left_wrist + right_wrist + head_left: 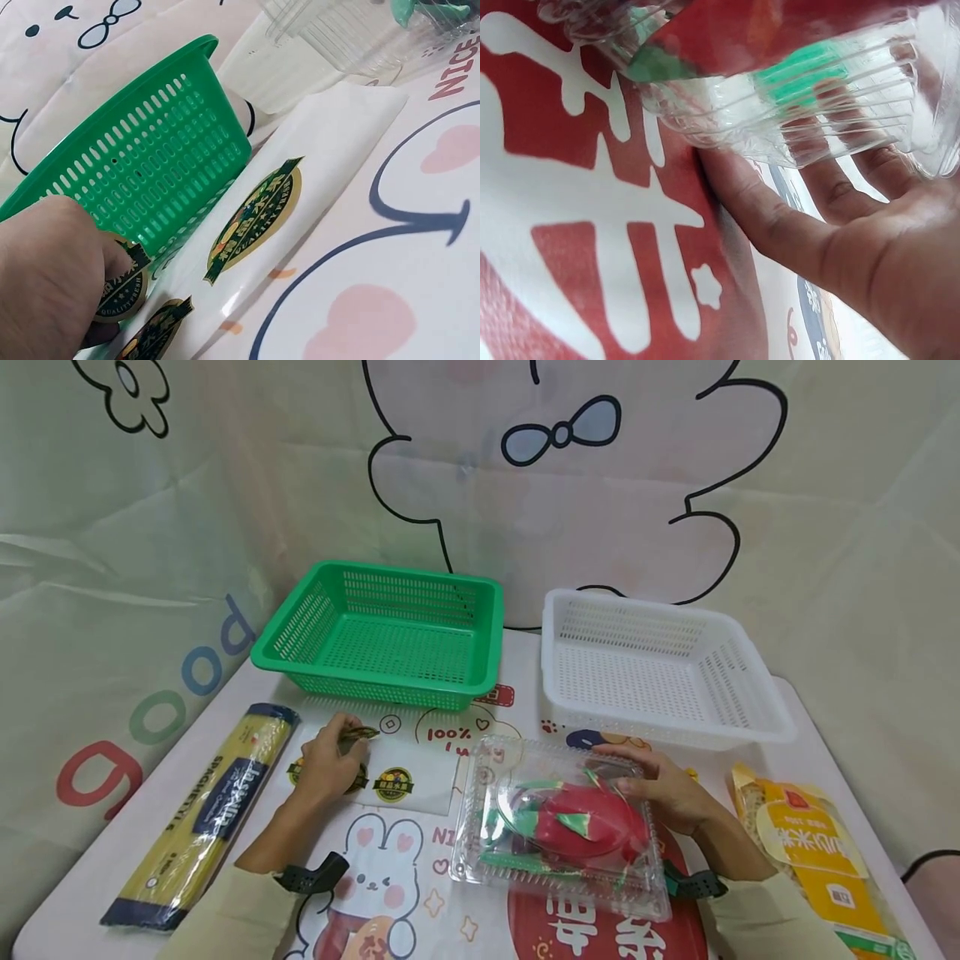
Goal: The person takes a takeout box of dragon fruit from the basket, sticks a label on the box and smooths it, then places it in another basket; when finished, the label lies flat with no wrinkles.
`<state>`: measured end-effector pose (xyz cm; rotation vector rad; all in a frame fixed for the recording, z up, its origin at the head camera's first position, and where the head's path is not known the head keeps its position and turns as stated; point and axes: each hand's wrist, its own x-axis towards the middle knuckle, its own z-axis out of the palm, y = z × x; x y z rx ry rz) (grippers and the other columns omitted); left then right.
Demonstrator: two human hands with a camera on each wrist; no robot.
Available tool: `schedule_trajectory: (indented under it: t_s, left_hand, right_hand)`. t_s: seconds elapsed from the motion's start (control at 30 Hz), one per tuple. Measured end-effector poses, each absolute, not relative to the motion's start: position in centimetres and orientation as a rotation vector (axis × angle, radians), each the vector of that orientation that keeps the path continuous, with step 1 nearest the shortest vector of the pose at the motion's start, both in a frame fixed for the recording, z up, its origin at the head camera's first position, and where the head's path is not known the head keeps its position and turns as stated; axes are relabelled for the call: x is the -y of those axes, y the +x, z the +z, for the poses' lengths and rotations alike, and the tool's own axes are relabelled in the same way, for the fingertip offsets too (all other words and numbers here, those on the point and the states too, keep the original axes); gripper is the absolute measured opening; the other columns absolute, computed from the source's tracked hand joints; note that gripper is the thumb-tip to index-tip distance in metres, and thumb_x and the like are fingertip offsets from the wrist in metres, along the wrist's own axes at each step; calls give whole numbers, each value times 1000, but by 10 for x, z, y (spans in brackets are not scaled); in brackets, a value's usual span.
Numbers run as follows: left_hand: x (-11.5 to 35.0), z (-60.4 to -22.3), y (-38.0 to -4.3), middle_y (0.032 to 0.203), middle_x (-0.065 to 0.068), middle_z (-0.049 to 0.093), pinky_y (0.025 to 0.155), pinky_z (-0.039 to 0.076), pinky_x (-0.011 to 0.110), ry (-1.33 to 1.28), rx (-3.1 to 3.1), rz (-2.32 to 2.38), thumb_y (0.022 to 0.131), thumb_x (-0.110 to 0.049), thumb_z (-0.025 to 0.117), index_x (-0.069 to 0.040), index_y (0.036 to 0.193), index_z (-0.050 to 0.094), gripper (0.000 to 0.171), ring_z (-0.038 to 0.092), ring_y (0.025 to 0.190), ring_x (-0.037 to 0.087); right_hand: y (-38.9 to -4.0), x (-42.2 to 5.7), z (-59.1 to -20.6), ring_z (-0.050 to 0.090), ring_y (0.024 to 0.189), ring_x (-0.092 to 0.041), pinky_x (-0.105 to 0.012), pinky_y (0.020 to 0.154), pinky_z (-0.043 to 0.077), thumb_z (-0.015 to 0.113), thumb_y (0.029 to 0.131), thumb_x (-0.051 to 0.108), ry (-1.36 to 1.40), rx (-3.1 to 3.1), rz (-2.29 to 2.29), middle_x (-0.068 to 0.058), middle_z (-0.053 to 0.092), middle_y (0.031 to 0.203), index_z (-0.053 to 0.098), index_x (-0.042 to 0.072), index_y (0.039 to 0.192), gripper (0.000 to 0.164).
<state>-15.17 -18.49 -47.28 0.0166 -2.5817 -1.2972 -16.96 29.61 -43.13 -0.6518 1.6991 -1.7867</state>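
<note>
My left hand (333, 758) pinches an oval fruit sticker (124, 285) by its edge, above a white sheet of stickers (431, 781). More of the same green, black and gold labels remain on that sheet. At the centre right, my right hand (663, 785) holds a clear plastic box (480, 852) at its right side, thumb over the top. Fingers (829, 180) of that hand show behind the ridged wall in the right wrist view. Inside the box lies a red dragon fruit (600, 827) with green tips.
A green basket (390, 689) stands at the back left and a white basket (667, 718) at the back right. Spaghetti in a long pack (202, 818) lies along the left side. A yellow bag (817, 860) lies at the right edge.
</note>
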Motion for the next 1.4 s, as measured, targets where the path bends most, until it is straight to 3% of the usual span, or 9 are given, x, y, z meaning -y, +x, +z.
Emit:
schedule_trajectory:
  t_s: [0.2,0.3,0.4,0.5,0.63,0.8,0.97,1.23,1.4]
  left_hand:
    - [186,-469,-155,116,23,61,100,15,63,-12,2584,-1338,87,-4,62,-6,115,53,30,50,114,43]
    - [187,-465,-156,120,24,58,101,22,63,-74,2554,-1381,87,-2,62,-6,119,51,34,46,120,45]
    - [185,-460,-154,122,22,56,93,35,57,-139,2522,-1418,88,-1,63,-4,122,50,37,46,120,43]
    - [181,-456,-150,121,20,57,79,39,47,-140,2516,-1420,88,-2,65,-5,123,50,38,52,104,38]
    - [178,-449,-142,115,17,61,69,40,40,-145,2497,-1433,87,-2,66,-6,122,50,39,49,84,28]
    - [171,-440,-131,111,16,62,73,45,33,-261,2402,-1586,87,3,66,-2,125,48,43,54,89,23]
    - [158,-430,-117,114,20,58,76,50,25,-338,2284,-1852,87,10,64,2,126,45,45,58,96,26]
    - [135,-415,-115,120,23,49,80,53,30,-355,2112,-2197,85,16,60,6,124,46,42,56,106,31]
    - [127,-404,-120,116,23,54,75,54,30,-380,2092,-2254,84,15,61,3,125,49,44,59,99,30]
  right_hand:
    - [-169,-296,-432,53,115,-34,-55,81,49,53,95,6,-685,-1722,-1788,-15,42,138,45,11,143,49]
    - [-168,-295,-433,53,116,-34,-54,82,49,54,95,6,-698,-1740,-1788,-14,44,137,46,10,143,49]
    - [-167,-295,-435,52,117,-33,-52,83,50,54,94,6,-703,-1780,-1774,-13,45,137,47,11,142,49]
    - [-166,-295,-436,49,118,-31,-51,84,50,54,94,6,-701,-1783,-1770,-12,38,140,47,10,141,48]
    - [-167,-292,-438,44,118,-33,-51,84,50,54,93,4,-721,-1775,-1774,-17,30,138,45,4,141,49]
    - [-166,-288,-443,41,117,-35,-52,83,50,57,92,5,-715,-1789,-1779,-22,29,136,45,-2,139,49]
    - [-173,-284,-444,44,119,-34,-52,85,50,56,93,3,-740,-1771,-1745,-25,30,137,45,-3,140,48]
    - [-185,-285,-438,39,124,-27,-50,85,50,58,91,5,-767,-1803,-1707,-12,27,144,47,-2,138,48]
    - [-192,-281,-436,43,121,-31,-52,82,50,58,91,5,-802,-1788,-1708,-17,31,139,47,1,139,50]
